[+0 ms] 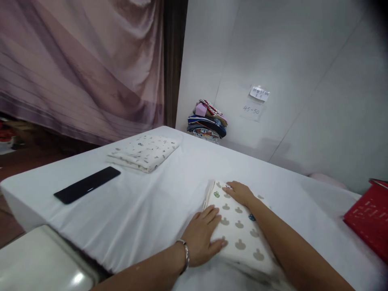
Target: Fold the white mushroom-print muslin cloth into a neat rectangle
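A folded white cloth with grey, green and blue mushroom prints (pixel 239 233) lies on the white-covered table (pixel 151 210) in front of me. My left hand (pixel 201 236), a silver bangle at its wrist, rests with fingers spread on the cloth's left edge. Across the cloth's far end lies my right hand (pixel 241 193), its fingers stretched out over the top. Both hands press on the fabric without gripping it. My right forearm covers part of the cloth's right side.
Farther left on the table are another folded white printed cloth (pixel 145 151) and a flat black phone-like slab (pixel 87 185). Stacked folded fabrics (pixel 207 121) stand behind the far edge by the wall. A red bag or box (pixel 370 216) sits at the right, and a pale seat (pixel 42 260) at the lower left.
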